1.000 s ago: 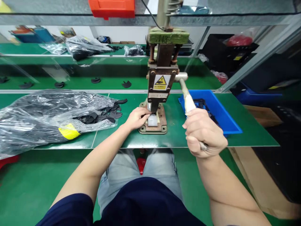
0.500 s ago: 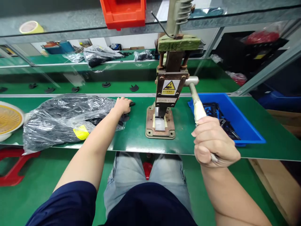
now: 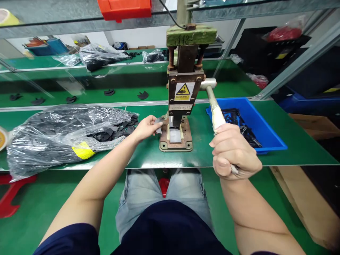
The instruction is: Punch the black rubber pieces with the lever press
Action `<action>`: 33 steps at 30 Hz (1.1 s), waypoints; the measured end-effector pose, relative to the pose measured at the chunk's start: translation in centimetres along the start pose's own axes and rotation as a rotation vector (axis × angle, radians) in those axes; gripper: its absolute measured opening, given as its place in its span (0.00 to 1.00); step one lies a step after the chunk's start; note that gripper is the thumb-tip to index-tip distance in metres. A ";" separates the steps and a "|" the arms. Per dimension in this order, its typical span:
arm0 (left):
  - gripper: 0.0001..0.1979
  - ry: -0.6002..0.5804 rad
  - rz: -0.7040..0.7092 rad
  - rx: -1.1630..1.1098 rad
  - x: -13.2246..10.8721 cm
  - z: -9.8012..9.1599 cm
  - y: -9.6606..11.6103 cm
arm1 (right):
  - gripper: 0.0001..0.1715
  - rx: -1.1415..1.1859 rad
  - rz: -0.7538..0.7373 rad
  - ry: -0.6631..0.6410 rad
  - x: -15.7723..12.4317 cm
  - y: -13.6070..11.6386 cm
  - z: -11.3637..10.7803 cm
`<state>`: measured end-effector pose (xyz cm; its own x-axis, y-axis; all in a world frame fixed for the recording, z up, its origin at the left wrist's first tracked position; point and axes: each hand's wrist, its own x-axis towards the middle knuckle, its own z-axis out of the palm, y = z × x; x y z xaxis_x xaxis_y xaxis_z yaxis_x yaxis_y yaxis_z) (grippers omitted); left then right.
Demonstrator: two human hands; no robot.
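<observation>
My left hand [image 3: 147, 127] pinches a thin dark flat piece [image 3: 159, 121], blurred by motion, at the left side of the press base [image 3: 175, 146]. The hand press [image 3: 183, 88] stands upright on the bench, a yellow warning label on its front. My right hand [image 3: 236, 152] is wrapped round the taped press lever [image 3: 217, 115], to the right of the press. A clear plastic bag [image 3: 55, 131] of black flat pieces lies left of my left hand, its open end showing loose pieces [image 3: 114, 131].
Behind my right hand sits a blue bin [image 3: 273, 141] with black parts. Several curved black pieces [image 3: 142, 95] lie along the green ledge at the back. A metal shelf [image 3: 66, 26] with an orange bin [image 3: 124, 9] spans overhead.
My left hand has moved right from the bag's mouth to the press base with a dark piece in its fingers. My right hand stays on the lever. The whole view has shifted a little.
</observation>
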<state>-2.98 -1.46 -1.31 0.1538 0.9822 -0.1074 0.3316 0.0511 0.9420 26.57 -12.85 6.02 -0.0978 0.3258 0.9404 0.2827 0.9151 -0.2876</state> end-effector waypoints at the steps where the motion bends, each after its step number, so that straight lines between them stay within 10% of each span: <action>1: 0.15 -0.028 -0.038 -0.052 -0.5 0.8 0.3 | 0.16 0.013 -0.027 0.017 0.0 0.1 0.1; 8: 0.12 -0.155 -0.271 -0.178 0.0 3.0 2.7 | 0.18 0.025 -0.088 0.049 -0.1 0.5 0.4; 33: 0.12 -0.191 -0.399 0.021 2.0 5.2 3.5 | 0.19 0.048 -0.088 0.093 -0.3 0.5 0.6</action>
<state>3.38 -0.26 0.14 0.1782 0.8353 -0.5201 0.4183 0.4141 0.8084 26.19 -12.40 5.48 -0.0311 0.2219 0.9746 0.2309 0.9503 -0.2090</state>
